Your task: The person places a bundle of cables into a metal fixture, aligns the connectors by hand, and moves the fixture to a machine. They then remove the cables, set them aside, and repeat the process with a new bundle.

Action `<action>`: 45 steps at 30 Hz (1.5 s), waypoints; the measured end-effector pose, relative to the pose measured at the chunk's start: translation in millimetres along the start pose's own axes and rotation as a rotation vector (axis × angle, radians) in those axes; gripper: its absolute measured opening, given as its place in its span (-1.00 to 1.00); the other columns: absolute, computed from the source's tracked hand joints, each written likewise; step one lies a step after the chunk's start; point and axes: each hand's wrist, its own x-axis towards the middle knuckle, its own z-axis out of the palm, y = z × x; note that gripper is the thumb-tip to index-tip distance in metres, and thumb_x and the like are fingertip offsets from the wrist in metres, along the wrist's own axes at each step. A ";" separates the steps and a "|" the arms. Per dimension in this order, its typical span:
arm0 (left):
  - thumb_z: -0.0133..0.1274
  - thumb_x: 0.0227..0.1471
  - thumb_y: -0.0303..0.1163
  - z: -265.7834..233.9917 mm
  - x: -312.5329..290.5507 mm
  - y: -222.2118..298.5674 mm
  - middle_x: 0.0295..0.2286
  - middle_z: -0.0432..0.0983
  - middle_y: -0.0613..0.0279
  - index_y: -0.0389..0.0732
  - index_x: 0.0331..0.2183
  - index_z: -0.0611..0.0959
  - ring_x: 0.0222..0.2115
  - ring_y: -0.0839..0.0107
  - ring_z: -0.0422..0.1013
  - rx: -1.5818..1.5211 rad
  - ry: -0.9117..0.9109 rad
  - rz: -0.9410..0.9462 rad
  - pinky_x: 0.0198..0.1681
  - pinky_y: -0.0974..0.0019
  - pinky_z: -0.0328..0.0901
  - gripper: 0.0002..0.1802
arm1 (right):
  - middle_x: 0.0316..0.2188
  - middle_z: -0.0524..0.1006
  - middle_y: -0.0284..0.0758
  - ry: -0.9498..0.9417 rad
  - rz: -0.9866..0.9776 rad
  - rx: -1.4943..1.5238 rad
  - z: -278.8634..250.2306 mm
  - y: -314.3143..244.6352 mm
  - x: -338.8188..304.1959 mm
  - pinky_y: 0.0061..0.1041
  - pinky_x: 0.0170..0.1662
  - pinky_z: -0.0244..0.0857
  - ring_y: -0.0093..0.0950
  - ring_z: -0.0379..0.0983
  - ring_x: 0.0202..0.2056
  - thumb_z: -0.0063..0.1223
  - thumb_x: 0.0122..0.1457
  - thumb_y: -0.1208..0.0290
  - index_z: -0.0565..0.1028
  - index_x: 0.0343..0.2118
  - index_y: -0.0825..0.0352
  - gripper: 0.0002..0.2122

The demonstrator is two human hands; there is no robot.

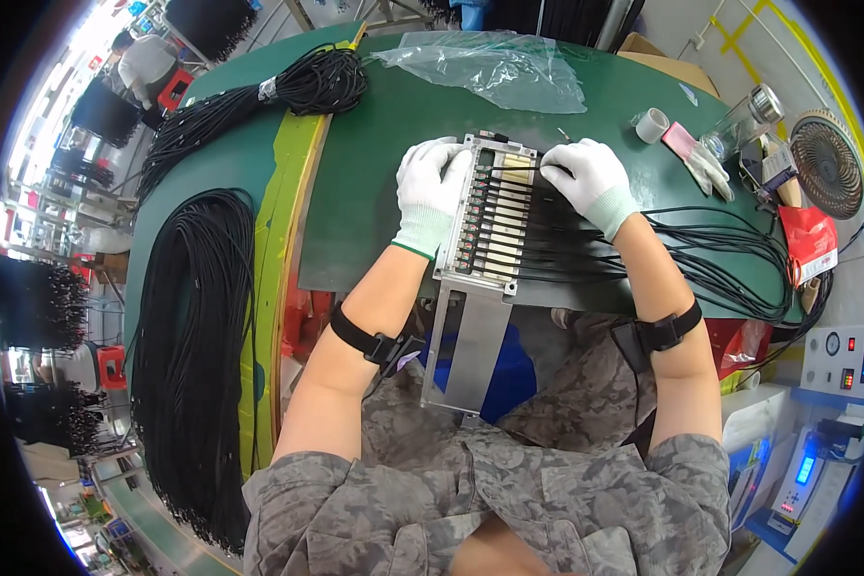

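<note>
A long metal fixture (475,317) lies over the near table edge, its lower part jutting out above my lap. A row of slots across it carries several black cables (586,264) with small connectors at their left ends. My left hand (430,187), in a white glove, grips the fixture's upper left edge. In a matching glove, my right hand (590,180) is closed in a pinch on a black cable at the top right of the row. The fingertips partly hide that cable.
Cable bundles (312,84) lie left and far left on the green table (374,221). Clear plastic film (494,67) lies at the back. At right are a tape roll (652,126), a glove (706,163), a glass bottle (744,120), a fan (828,165) and a red packet (808,245).
</note>
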 end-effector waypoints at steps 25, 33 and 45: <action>0.06 0.03 0.08 2.4 -1.4 5.8 0.16 0.19 -0.14 0.25 -0.12 0.68 0.19 -0.16 0.05 0.309 -0.383 0.340 0.27 -0.09 -0.14 -0.62 | -0.42 0.54 -0.29 -0.072 0.286 -0.233 4.2 24.5 3.8 -0.34 -0.16 0.32 -0.25 0.43 -0.25 0.11 0.07 0.21 0.57 -0.40 0.20 -0.82; 0.09 0.03 -0.06 6.0 6.2 -14.8 0.01 0.42 -0.02 -0.08 -0.39 0.69 0.10 0.00 0.21 -0.063 -0.231 0.265 0.21 0.00 -0.01 -0.70 | -0.45 0.54 -0.29 0.035 0.112 0.073 6.9 -28.7 9.7 -0.28 -0.19 0.32 -0.25 0.45 -0.30 0.12 0.06 0.32 0.53 -0.35 0.21 -0.87; 0.16 -0.03 -0.31 -2.2 4.3 -2.7 -0.19 0.56 0.06 -0.23 -0.42 0.66 -0.04 0.10 0.36 -0.024 -0.001 0.192 0.06 0.12 0.21 -0.81 | -0.44 0.53 -0.28 -0.223 0.368 0.663 0.7 -7.0 0.3 -0.31 -0.16 0.31 -0.24 0.41 -0.29 0.16 0.03 0.37 0.57 -0.33 0.25 -0.85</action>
